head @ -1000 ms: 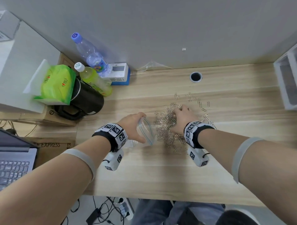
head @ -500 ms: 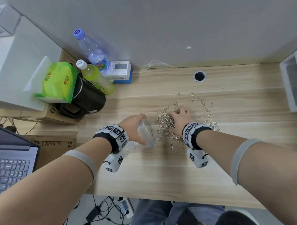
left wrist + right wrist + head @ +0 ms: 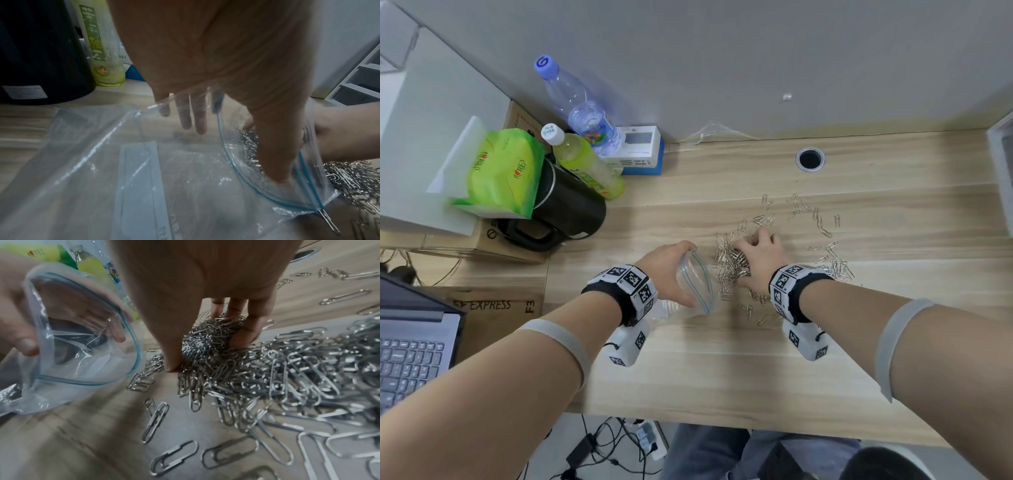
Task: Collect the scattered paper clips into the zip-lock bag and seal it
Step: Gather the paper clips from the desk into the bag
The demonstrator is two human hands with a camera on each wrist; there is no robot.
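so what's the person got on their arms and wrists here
Both arms are bare, with no sleeves. Each wrist carries a black band topped by white blocks printed with black square code markers, and a white camera unit with the same markers hangs under it. The right wrist has a matching band and unit. A pale grey strap rings each forearm. No gloves on the hands.

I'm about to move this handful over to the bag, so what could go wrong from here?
1. The right hand grips a tangled clump of paper clips; linked clips may trail off and drop short of the bag.
2. The zip-lock bag mouth is held open only by the left hand; it could sag mid-pour.
3. Stray clips lie far out and could be missed.
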